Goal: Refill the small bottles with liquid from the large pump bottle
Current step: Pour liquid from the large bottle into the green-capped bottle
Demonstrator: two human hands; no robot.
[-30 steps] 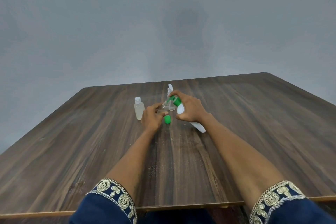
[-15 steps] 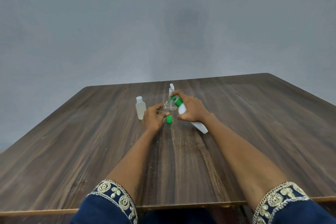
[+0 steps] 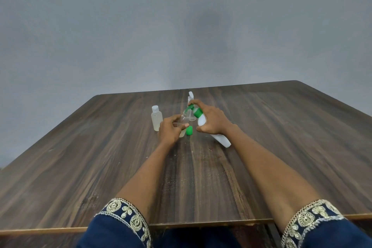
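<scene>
Head view: wooden table (image 3: 80, 167) with wide bare surface left, right and toward the near edge; all items clustered mid-table. Right hand (image 3: 213, 121) clasped the white pump bottle (image 3: 219, 137), tilted, green pump head (image 3: 194, 111) aimed at an open clear small bottle (image 3: 184, 121) gripped by the left hand (image 3: 170, 130). Loose green cap (image 3: 189, 130) lay just beside it. Capped small bottle (image 3: 156, 119) stood left, holding pale liquid. Another clear bottle (image 3: 191, 102) behind was mostly hidden; contents possibly none.
</scene>
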